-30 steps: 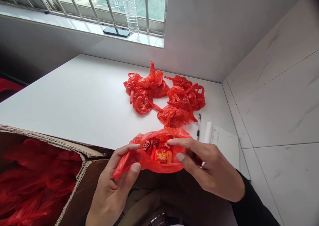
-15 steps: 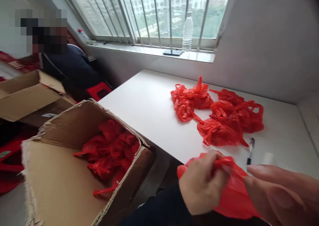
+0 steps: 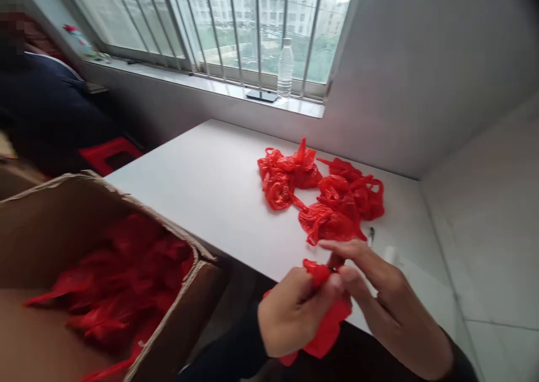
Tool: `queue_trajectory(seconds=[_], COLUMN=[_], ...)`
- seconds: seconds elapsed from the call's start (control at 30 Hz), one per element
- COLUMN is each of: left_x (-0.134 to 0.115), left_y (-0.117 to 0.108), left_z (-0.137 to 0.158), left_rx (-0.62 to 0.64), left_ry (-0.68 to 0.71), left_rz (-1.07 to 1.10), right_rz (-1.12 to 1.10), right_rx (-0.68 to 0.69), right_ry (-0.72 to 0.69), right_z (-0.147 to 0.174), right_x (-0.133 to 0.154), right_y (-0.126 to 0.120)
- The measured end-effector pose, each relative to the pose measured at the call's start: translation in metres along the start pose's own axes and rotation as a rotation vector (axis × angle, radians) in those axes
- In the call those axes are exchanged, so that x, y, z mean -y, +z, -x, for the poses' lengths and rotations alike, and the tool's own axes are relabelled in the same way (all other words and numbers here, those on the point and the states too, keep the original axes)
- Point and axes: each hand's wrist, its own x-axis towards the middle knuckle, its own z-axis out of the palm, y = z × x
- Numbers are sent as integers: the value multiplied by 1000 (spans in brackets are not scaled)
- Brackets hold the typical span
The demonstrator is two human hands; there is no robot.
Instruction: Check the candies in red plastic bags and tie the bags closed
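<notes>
My left hand [image 3: 290, 314] is closed around the gathered top of a red plastic bag [image 3: 326, 334], just off the table's front edge. The bag's body hangs below the fist, partly hidden by it. At the gathered part, my right hand [image 3: 374, 292] has its thumb and a bent finger pinched in, with the index finger stretched above. Beyond the hands, several crumpled red plastic bags [image 3: 332, 225] with handles lie on the white table [image 3: 202, 185].
A cardboard box [image 3: 206, 292] with torn edges stands at the left, holding more red bags [image 3: 135, 270]. A pen [image 3: 371, 236] and a small white object [image 3: 391, 255] lie beyond my right hand. A clear bottle [image 3: 285, 70] stands on the sill. A person [image 3: 54, 107] sits at far left.
My view has turned right. My right hand has come in from the right to the bag's gathered top. My left hand still grips the bag.
</notes>
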Motion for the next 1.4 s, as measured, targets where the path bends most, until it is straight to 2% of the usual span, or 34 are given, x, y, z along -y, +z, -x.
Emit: queue_trajectory(seconds=[0.1,0.2,0.27,0.43,0.5,0.6,0.73,0.83,0.93,1.03,1.13,1.2,1.27,1.33,1.4], left_x=[0,0,-2,-4,-3,4,20,28,31,31,34,41,55,75,95], left_y=[-10,-17,-21,-27,-27,-27,-27,-28,-32,-39,-44,-49,-56,-65,-74], left_z=[-6,-10,-10,-6,-4,-5,-10,-12,-11,-10,-8,-1,11,28,45], left_rx=[-4,-23,-30,24,35,-74,-273,-342,-368,-321,-297,-305,-315,-350,-410], left_ry=[-76,-46,-20,43,87,158,330,510,600,600,580,563,540,488,408], left_rz=[24,97,126,2,-59,-311,-652,-726,-746,-836,-963,-1053,-1168,-1275,-1301], right_rz=[-46,-97,-144,-172,-195,-298,-307,-308,-372,-396,-269,-180,-108,-45,-22], right_rx=[-31,-63,-25,6,62,161,166,225,260,187,42,-6,-31,-62,-82], right_ry=[45,56,48,50,53,112,185,162,148,153,132,129,194,316,424], right_z=[-4,-3,0,-3,-8,-14,-18,-19,-20,-21,-20,-17,-9,0,10], right_x=[-8,-8,-8,-17,-26,-40,-52,-57,-60,-58,-55,-58,-69,-86,-103], right_y=[-1,0,-1,1,5,12,20,23,25,25,23,18,10,3,1])
